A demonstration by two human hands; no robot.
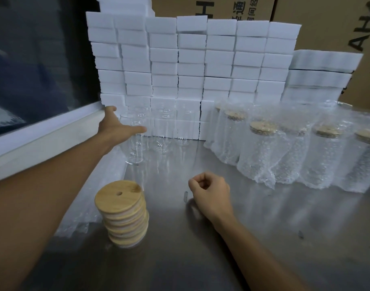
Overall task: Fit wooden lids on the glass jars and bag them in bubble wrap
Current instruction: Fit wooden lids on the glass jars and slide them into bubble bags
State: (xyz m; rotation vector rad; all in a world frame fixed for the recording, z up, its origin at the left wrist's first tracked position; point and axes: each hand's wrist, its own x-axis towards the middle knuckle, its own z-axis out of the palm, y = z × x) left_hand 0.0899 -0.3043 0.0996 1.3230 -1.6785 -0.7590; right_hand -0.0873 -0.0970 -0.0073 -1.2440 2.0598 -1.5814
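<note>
Several clear glass jars (pixel 135 141) without lids stand at the back left of the metal table (pixel 222 238). My left hand (pixel 114 127) reaches out to the nearest jar, thumb and fingers spread, at its upper left side; no grip shows. A stack of round wooden lids (pixel 122 215), each with a small hole, stands near the front left. My right hand (pixel 209 192) rests on the table in a loose fist and holds nothing. Several lidded jars in bubble wrap (pixel 261 152) stand in a row at the right.
A wall of stacked white boxes (pixel 190 66) lines the back, with brown cartons (pixel 318 19) behind it. Flat bubble wrap bags (pixel 108 179) lie along the table's left edge beside a white ledge (pixel 43 135). A small dark object (pixel 185 196) lies by my right hand.
</note>
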